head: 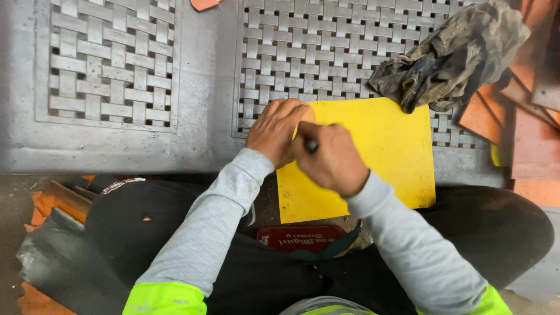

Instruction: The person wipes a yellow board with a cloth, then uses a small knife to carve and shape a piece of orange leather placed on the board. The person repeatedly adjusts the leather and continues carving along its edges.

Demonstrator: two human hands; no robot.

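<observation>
One yellow sheet (373, 154), a flat rectangle with dark smudges along its edges, lies partly on a grey metal panel (204, 87) and partly over the person's lap, its lower left corner hanging past the panel's front edge. The left hand (274, 131) rests flat on the sheet's upper left corner, fingers spread and pressing down, open rather than gripping. The right hand (332, 160) sits just beside it, touching it, curled shut around one dark pen-like tool (311, 144) whose tip is hidden against the sheet. The panel carries two raised basket-weave grids (111, 64), one to the left and one under the sheet's top edge. One crumpled, dirty rag (449, 55) lies on the right grid, touching the sheet's upper right corner. Several orange flat pieces (525, 134) are stacked at the right, too overlapped to count, and more show at the lower left. One red rectangular object (300, 238) lies between the person's dark-trousered legs, below the sheet. Both sleeves are grey with bright green upper parts.
</observation>
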